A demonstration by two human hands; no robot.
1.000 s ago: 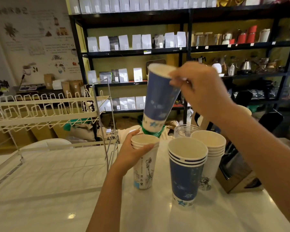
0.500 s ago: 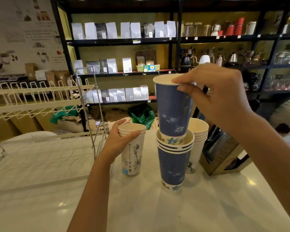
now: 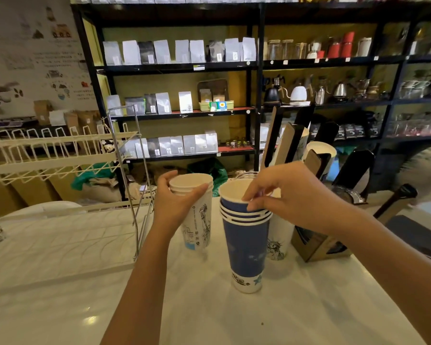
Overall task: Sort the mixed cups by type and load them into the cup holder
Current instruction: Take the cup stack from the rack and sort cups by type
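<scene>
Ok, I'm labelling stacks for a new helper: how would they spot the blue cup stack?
On the white counter, look right of the wire rack. The blue cup stack stands between two white printed stacks, with the right hand at its rim. It alone has dark blue walls.

Both forearms bare to frame edge; left grip (image 3: 176, 207), right grip (image 3: 288, 195) ungloved.

A coffee shop: black shelving (image 3: 259, 68) carries rows of sealed coffee bags (image 3: 162, 51), glass jars (image 3: 280, 49), pour-over kettles (image 3: 299, 95) and brewing gear. A white counter (image 3: 209, 314) holds stacked paper cups (image 3: 246, 242) beside a wire rack (image 3: 60, 155).
</scene>
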